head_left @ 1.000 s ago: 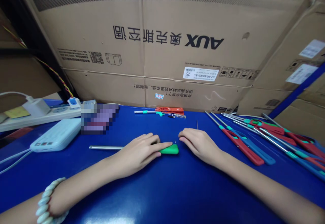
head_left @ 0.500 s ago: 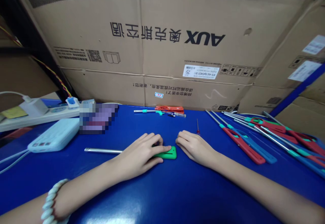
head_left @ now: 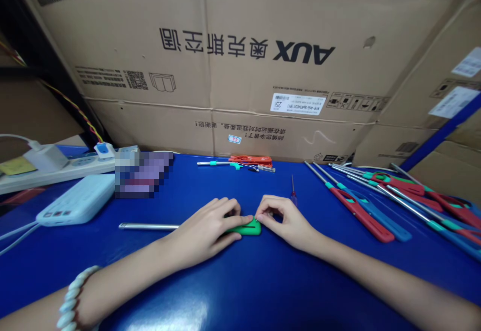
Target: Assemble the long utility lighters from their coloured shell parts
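Note:
A long-reach lighter with a green handle (head_left: 249, 228) and a silver metal tube (head_left: 148, 227) lies sideways on the blue table. My left hand (head_left: 215, 225) is closed over the handle and presses it down, hiding its middle. At the handle's right end, my right hand (head_left: 283, 218) has thumb and forefinger pinched together at the far corner. Whatever tiny thing sits between those fingertips is too small to name. Just beyond my right hand stands a small screwdriver (head_left: 293, 191) with a thin shaft, its handle partly hidden by the hand.
Several red and blue long lighters (head_left: 358, 211) lie at the right. An opened orange lighter (head_left: 251, 160) with loose parts rests at the back, before a large cardboard box (head_left: 240, 85). On the left are a white power bank (head_left: 78, 201) and a power strip (head_left: 82, 166).
My right hand has shifted slightly left onto the end of the green handle, its fingertips now pinched there. More of the screwdriver handle shows. My left hand stays on the lighter.

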`<control>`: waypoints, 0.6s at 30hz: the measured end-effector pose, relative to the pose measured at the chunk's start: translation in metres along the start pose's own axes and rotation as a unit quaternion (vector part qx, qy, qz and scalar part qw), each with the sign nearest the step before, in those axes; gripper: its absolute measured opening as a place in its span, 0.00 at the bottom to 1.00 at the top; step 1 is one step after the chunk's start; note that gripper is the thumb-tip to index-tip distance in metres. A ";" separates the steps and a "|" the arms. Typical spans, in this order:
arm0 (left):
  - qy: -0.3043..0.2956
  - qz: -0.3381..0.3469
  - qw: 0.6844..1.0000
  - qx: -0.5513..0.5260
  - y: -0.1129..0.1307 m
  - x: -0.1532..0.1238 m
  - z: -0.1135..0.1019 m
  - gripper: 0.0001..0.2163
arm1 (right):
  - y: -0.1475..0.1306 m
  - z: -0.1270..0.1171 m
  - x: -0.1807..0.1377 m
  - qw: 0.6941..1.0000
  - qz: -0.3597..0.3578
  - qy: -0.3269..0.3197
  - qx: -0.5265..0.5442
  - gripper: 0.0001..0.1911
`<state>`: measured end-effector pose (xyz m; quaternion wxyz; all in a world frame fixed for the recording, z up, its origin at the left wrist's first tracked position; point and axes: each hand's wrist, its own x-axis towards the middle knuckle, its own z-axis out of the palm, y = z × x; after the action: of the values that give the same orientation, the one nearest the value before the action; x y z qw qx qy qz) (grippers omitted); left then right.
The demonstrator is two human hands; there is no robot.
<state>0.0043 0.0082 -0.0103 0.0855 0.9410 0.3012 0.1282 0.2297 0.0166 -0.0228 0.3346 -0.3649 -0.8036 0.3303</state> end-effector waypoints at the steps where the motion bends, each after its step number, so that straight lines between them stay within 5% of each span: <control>1: -0.001 -0.001 1.000 0.000 0.000 0.000 0.000 0.18 | 0.000 0.000 0.000 1.000 -0.001 -0.002 0.004 0.10; 18: 0.013 0.012 1.000 0.007 -0.002 -0.001 0.003 0.18 | 0.007 0.003 0.001 0.999 0.043 -0.007 0.027 0.05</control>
<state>0.0030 0.0094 -0.0135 0.0739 0.9434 0.2919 0.1391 0.2297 0.0202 -0.0294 0.3243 -0.3875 -0.7803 0.3685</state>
